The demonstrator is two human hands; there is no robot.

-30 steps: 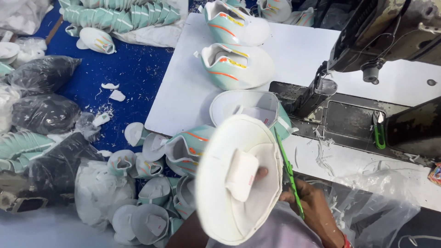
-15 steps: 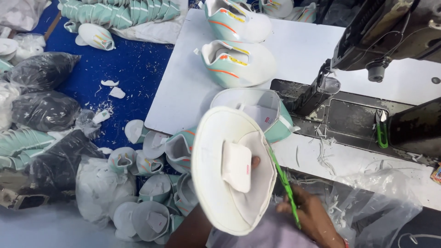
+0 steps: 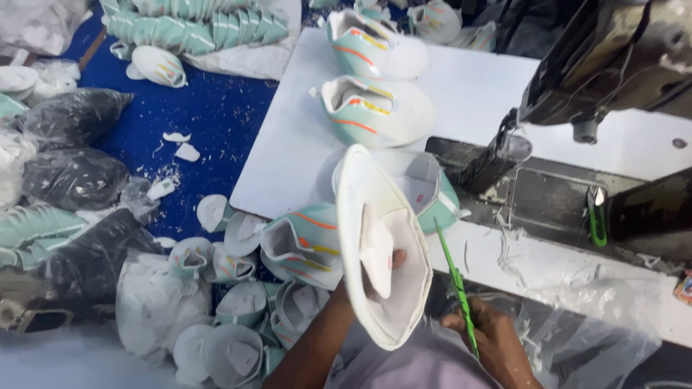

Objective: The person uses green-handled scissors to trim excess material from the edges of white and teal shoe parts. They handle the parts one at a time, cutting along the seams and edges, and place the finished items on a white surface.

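Standing upright, the white shoe upper (image 3: pixel 378 245) is pinched in the left grip (image 3: pixel 382 270); the right grip (image 3: pixel 484 335), seemingly closed on green snips (image 3: pixel 455 284), sits just right of it.

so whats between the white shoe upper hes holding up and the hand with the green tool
In the head view, only the lilac clothing shows between the white shoe upper and the right hand holding the green tool.

1 head-worn view, steeply downward and close over the hands, white table (image 3: pixel 461 94) ahead.
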